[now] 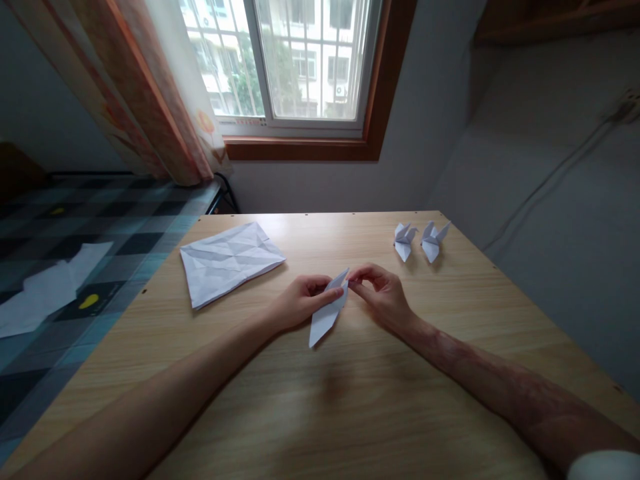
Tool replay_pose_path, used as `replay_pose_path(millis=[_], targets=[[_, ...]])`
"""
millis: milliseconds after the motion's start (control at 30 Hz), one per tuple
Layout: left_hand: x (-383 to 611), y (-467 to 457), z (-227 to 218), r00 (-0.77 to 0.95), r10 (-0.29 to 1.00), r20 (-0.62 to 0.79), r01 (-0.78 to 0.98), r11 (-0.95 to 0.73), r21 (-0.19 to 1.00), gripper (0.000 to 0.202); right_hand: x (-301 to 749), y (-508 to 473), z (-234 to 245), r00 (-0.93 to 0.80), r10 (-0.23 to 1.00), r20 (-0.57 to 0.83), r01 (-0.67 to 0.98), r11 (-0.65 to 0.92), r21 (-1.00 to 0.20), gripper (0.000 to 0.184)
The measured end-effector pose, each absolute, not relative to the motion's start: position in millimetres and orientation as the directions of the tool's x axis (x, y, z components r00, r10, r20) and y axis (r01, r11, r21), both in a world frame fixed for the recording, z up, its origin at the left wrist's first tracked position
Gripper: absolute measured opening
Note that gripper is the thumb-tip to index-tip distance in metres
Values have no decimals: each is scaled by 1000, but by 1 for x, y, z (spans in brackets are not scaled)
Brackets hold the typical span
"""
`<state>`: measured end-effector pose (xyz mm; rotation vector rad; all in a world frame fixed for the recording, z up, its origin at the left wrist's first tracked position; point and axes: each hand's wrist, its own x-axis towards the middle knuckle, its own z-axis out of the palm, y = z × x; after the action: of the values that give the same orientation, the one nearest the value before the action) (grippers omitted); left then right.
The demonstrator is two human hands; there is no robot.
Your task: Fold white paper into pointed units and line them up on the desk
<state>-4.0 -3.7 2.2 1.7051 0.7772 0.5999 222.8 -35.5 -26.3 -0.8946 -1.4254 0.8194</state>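
Head view: fingers (326, 294) of left hand (300, 303) and right hand (383, 291) pinch folded paper (325, 320) at its upper tip.

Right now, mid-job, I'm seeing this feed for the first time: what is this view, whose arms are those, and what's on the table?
There is no machine here. The single picture comes from a camera worn on a person's head, looking forward and down, and the two bare arms are that person's own. The left hand and the right hand pinch a narrow folded paper piece between them, just above the wooden table. Left of the hands lies a creased white sheet, opened flat. At the far right stand a small folded paper figure and its twin. Beyond are a window and a curtain.
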Motion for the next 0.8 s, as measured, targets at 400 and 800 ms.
replay_pose_path(millis=[400, 800], targets=[[-1, -5, 5, 627, 779, 19, 149, -144, 978, 56, 222, -40, -21, -42, 871, 489, 105, 491, -865, 11], [-3, -3, 3, 586, 808, 61, 138, -173, 975, 54, 221, -43, -14, -85, 869, 488, 170, 495, -852, 17]])
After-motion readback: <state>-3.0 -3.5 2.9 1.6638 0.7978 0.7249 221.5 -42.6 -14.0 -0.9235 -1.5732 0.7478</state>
